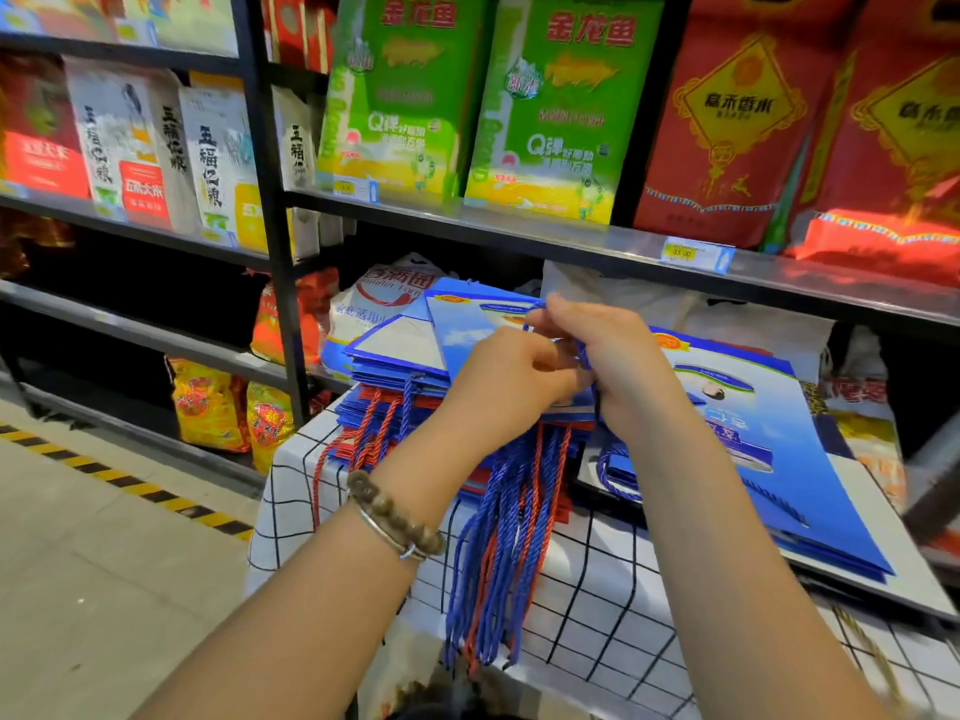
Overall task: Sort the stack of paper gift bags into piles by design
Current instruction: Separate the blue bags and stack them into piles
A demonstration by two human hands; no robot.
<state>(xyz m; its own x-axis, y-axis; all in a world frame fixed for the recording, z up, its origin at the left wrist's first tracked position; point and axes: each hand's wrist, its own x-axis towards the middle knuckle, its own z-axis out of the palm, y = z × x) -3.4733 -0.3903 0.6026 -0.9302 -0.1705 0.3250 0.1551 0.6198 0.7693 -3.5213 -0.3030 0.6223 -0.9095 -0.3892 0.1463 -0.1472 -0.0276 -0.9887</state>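
Mid-frame, right hand (608, 350) pinches the blue cord handle (535, 306) of the top bag (467, 330). Left hand (511, 366) is curled beside it, grip hidden, cannot tell. Stack of gift bags (395, 366) sits centre on the checked cloth (597, 589), with hanging cords (498, 537) over the front edge. Pile of blue bags (769, 459) lies just right, its corner past the cloth edge. Shelf (571, 236) lip is close above. Open floor (104, 537) lower left.

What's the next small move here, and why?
Probably lift the top blue bag off the stack and carry it right to the blue pile. The right hand pinches its blue cord, the left hand is curled beside it, and that pile shows the same design.
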